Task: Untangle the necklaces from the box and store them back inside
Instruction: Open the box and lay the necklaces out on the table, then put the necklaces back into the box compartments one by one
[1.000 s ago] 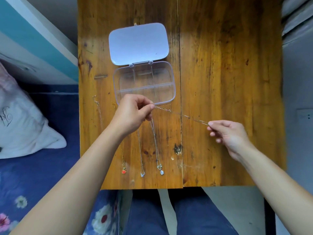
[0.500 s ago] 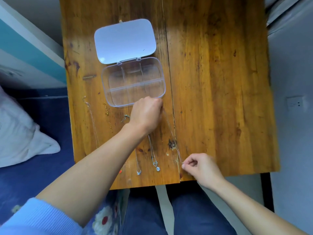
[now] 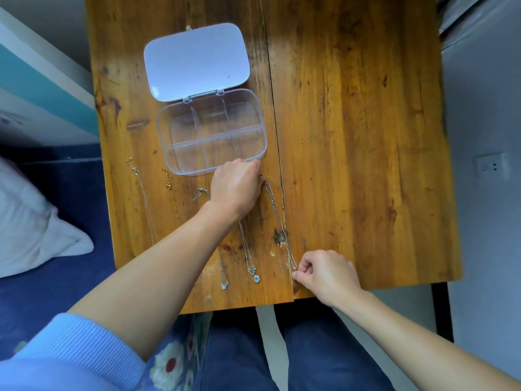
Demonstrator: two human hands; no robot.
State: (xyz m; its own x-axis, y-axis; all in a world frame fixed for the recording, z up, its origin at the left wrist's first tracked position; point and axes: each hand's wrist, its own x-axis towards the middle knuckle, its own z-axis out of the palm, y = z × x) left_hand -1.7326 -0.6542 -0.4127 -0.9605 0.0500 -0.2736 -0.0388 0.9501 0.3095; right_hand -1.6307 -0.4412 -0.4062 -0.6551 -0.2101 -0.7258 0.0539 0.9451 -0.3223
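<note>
A clear plastic box [image 3: 211, 134] with several empty compartments lies open on the wooden table [image 3: 352, 136], its lid [image 3: 197, 62] flat behind it. A thin silver necklace [image 3: 277, 221] stretches from my left hand [image 3: 236, 187], just below the box's front edge, down to my right hand [image 3: 324, 272] near the table's front edge. Both hands pinch its ends. Left of it, several other necklaces lie straight side by side, two with small pendants [image 3: 255, 275] showing; my left forearm covers parts of them.
A bed with a blue floral cover [image 3: 56, 292] and a white pillow [image 3: 31, 227] lies left of the table. A grey wall with a socket [image 3: 489, 166] is on the right. My legs in blue trousers [image 3: 310, 356] are below the table's front edge.
Both hands lowered the necklace from a raised, sideways stretch to lie lengthwise on the table. My right hand moved down to the front edge; my left hand moved right, near the box corner.
</note>
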